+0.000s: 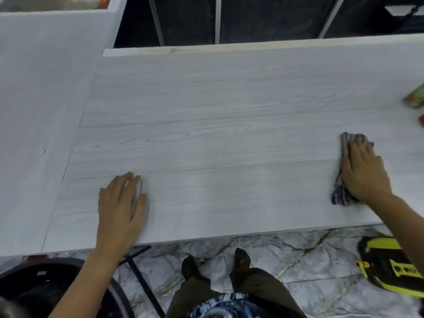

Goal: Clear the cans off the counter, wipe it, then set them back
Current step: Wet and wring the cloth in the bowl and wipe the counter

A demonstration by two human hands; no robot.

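A: Fingers [358, 150] of our right hand [363, 173] lie straight and close together, pressing flat on the cloth [344, 143]. Nothing curled round it as far as we can see.

B: And the other side?

A: Left hand [120, 203] is flat too, fingers straight and near each other, palm down on the counter [218, 138], holding nothing. We read it as bracing.

B: Cloth position?

A: Toward the right end of the counter, near the front edge. A dark striped bunch sticks out under our wrist, a greyer fold pokes past the fingertips.

B: Cans?

A: Only slivers at the far right border: a green can [415, 97] and below it a bit of something red [421, 119], both cut off by the frame. We can't tell how many there are. They sit apart from the cloth, further back and right.

B: So progress?

A: We judge the clearing done, since the wide middle of the counter shows only wood grain. Wiping is the step in hand. Setting the cans back is left.

B: Anything else in view?

A: Yellow-and-black case [390, 267] on the marble floor [286, 249] at right.
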